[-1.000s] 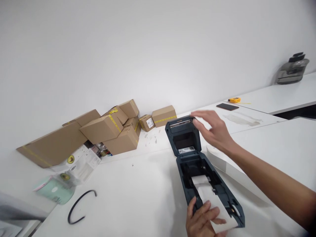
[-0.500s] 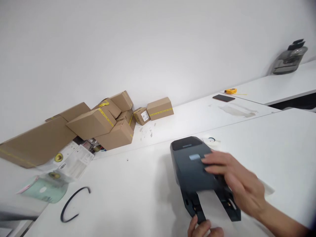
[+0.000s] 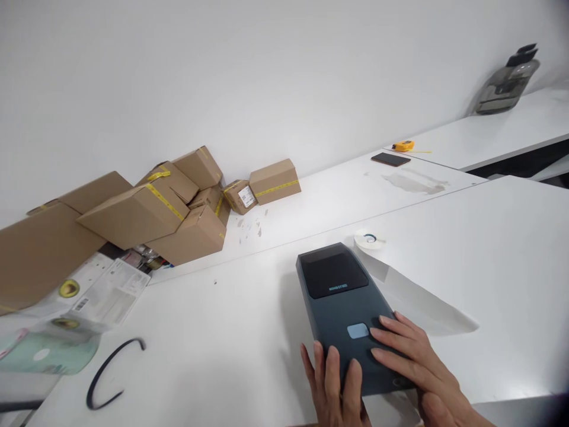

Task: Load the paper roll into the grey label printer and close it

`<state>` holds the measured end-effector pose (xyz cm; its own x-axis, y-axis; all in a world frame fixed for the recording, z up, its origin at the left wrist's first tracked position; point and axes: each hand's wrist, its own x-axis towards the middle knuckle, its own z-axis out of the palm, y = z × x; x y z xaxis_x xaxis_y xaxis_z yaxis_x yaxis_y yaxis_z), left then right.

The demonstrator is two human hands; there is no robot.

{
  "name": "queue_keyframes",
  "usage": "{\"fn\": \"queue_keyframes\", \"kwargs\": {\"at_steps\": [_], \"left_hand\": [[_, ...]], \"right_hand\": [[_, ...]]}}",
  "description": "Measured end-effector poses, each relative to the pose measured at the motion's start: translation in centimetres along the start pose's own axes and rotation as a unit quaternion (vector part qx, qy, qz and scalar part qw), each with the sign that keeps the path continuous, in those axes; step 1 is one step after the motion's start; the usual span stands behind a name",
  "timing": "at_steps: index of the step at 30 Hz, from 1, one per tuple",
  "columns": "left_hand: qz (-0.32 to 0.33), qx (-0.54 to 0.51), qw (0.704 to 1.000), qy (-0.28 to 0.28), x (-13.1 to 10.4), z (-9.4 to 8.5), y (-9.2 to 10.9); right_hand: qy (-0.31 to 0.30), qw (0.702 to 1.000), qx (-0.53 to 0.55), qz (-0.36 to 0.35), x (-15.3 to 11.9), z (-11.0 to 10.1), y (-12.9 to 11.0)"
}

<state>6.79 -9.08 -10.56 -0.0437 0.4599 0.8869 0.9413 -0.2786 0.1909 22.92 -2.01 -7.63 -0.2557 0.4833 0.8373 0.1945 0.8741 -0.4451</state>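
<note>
Both hands touch the smooth, boxy dark printer, right hand on top, left hand at its near-left edge, fingers loosely spread.

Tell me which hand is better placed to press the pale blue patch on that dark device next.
Probably the right hand: its fingertips lie beside the pale blue patch, while the left hand rests farther off on the dark device.
</note>
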Motion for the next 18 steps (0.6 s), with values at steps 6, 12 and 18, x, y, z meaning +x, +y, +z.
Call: {"fn": "queue_keyframes", "kwargs": {"at_steps": [6, 12, 18], "left_hand": [[-0.033, -0.033, 0.998, 0.036, 1.3, 0.7, 0.4], [-0.041, -0.055, 0.996, 0.058, 1.5, 0.9, 0.7], [-0.025, 0.024, 0.999, -0.004, 0.6, -2.0, 1.0]], "right_hand": [[0.060, 0.997, 0.014, 0.047, -0.8, 1.3, -0.4], [0.050, 0.998, -0.002, 0.025, -0.7, 0.7, 0.2], [0.080, 0.996, -0.019, 0.035, -1.7, 0.7, 0.5]]}}
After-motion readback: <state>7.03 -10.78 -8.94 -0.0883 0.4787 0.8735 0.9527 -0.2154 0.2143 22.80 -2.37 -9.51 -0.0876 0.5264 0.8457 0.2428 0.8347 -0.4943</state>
